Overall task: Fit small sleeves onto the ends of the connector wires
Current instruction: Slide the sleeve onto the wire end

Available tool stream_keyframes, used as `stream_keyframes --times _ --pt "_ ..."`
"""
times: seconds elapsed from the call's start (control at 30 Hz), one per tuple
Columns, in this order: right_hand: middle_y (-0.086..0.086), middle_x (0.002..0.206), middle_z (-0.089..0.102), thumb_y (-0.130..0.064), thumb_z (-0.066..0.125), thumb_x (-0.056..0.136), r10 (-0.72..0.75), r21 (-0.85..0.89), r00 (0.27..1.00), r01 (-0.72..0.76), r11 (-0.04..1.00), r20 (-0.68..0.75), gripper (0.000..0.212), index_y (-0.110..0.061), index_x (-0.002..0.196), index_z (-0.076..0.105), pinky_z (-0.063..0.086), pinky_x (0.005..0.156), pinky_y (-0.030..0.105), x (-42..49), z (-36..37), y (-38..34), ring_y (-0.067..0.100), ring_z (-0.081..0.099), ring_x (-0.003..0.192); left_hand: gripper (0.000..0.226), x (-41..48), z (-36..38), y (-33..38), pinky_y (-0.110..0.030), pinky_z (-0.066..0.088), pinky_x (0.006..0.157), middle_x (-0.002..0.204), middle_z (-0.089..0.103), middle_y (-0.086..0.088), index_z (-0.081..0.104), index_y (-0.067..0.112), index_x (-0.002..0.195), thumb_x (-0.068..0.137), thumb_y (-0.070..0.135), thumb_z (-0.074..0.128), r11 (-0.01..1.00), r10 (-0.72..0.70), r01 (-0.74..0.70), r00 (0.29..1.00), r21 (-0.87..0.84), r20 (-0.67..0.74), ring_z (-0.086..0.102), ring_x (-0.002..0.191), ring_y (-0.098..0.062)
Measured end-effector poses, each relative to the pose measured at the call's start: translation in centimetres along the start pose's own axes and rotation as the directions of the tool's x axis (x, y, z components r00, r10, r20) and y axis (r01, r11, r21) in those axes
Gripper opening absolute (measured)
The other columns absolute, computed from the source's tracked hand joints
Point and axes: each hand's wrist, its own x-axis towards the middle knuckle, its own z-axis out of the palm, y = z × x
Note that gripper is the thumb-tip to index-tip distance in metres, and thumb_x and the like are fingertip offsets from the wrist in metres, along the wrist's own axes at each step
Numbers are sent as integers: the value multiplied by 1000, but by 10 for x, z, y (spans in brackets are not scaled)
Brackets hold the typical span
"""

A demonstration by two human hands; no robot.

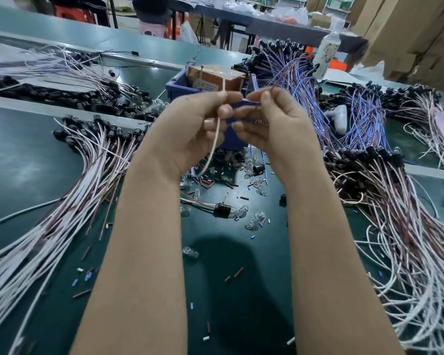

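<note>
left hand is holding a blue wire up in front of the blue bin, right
No, the wire in the left hand is white, not blue; the head view shows it. It is held up in front of the blue bin.

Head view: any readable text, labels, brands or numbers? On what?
No text can be quoted; nothing is legible.
White label on the brown box in the blue bin: printed, too blurred to read.
Wrap on the bottle: patterned print, too blurred to read.
Cardboard boxes: no markings can be made out.
</note>
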Motion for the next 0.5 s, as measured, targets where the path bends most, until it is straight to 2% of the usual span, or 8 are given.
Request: stream_keyframes --times 0.07,0.1,0.23,0.33,0.43,0.5 --pt "4 64 61 -11 34 103 48 -153 997 -58 986 -65 22 -11 95 54 50 50 18 3 -3 10 9 57 46 20 6 -4 -8 -9 25 35 48 46 10 58 7 91 100 11 41 997 -12 22 988 70 -152 30 35 0" --pt "6 65 60 -9 33 103 64 -174 994 -79 982 -89 20 -9 99 53 48 48 17 5 -4 15 7 55 44 20 9 -6 -12 -10 24 36 47 46 10 59 7 90 99 10 41 993 -11 36 977 111 -215 29 35 0" --pt "9 70 63 -5 40 100 110 -90 980 -126 988 -165 18 -8 86 51 46 47 14 10 -7 32 4 54 42 23 18 -11 -24 -13 22 36 49 45 7 59 8 85 98 6 40 963 33 68 931 262 -364 28 34 -1" --pt "7 67 66 -10 45 99 92 -134 974 -121 984 -205 18 -11 85 56 44 43 16 10 -9 40 6 52 39 26 21 -13 -28 -12 23 35 54 44 3 59 10 80 96 5 40 924 119 48 906 379 -405 30 32 -2" --pt "3 59 63 -14 41 101 70 -188 969 -117 975 -236 17 -13 104 58 41 41 16 11 -10 43 6 47 36 26 23 -16 -28 -10 24 35 55 45 2 60 11 78 94 4 41 899 185 19 889 438 -419 32 31 -1" --pt "1 60 59 -10 37 102 49 -253 971 -110 961 -234 28 -12 126 51 40 47 18 13 -10 45 5 45 42 26 24 -17 -27 -10 24 35 55 45 1 61 12 78 93 4 41 890 200 15 886 456 -419 32 31 -1"
